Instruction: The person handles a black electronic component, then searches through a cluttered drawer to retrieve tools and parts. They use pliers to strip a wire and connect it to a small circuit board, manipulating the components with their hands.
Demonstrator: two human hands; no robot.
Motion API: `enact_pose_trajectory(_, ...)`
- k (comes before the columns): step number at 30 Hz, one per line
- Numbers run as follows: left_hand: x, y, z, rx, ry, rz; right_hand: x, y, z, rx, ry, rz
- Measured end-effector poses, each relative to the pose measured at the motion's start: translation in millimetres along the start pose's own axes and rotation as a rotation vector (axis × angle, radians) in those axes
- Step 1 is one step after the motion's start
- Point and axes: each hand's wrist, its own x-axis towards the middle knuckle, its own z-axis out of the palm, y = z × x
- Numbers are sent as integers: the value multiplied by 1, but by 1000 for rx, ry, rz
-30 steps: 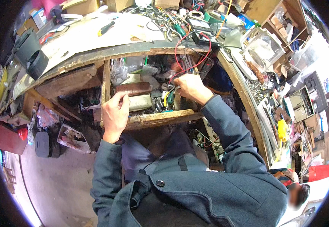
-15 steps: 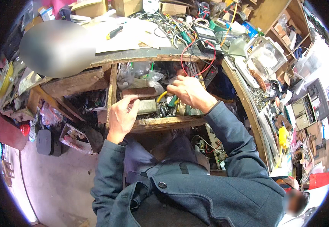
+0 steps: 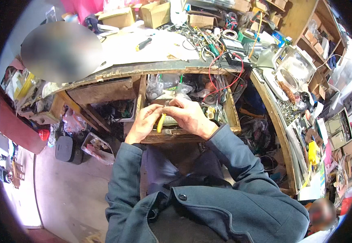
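Observation:
My left hand [image 3: 145, 121] and my right hand [image 3: 190, 117] meet above an open wooden drawer [image 3: 233, 111] of jumbled bags and tools. My right fingers grip a tool with a yellow handle [image 3: 159, 124], which hangs down between the hands. My left fingertips are pinched at its upper part, but what they hold is hidden. A red wire loop [image 3: 240, 69] drapes from the benchtop into the drawer's right side.
The cluttered bench carries a screwdriver [image 3: 143, 44], cardboard boxes [image 3: 153, 15], tangled cables and a clear container [image 3: 289, 60]. On the right stands a yellow object [image 3: 314, 150] among papers. A grey case [image 3: 64, 148] and a bin [image 3: 97, 148] sit below, left.
My right hand has brought the yellow-handled tool leftward from the drawer's right part to my left hand. My left hand has moved right, so both now meet. The view has shifted slightly.

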Motion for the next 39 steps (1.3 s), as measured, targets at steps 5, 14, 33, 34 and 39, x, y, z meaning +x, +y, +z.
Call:
enact_pose_trajectory(5,-16,20,30,-113,318,54,-31,-20,24,1177,187,688)
enact_pose_trajectory(14,-82,34,81,-311,260,98,-68,-61,7,1330,17,688)
enact_pose_trajectory(33,-146,31,105,157,280,200,-88,-125,-9,132,-7,19)
enact_pose_trajectory(34,-147,32,106,144,295,201,-87,-126,-8,159,-20,31)
enact_pose_trajectory(39,-144,38,122,141,252,276,-98,-132,-3,528,-174,233)
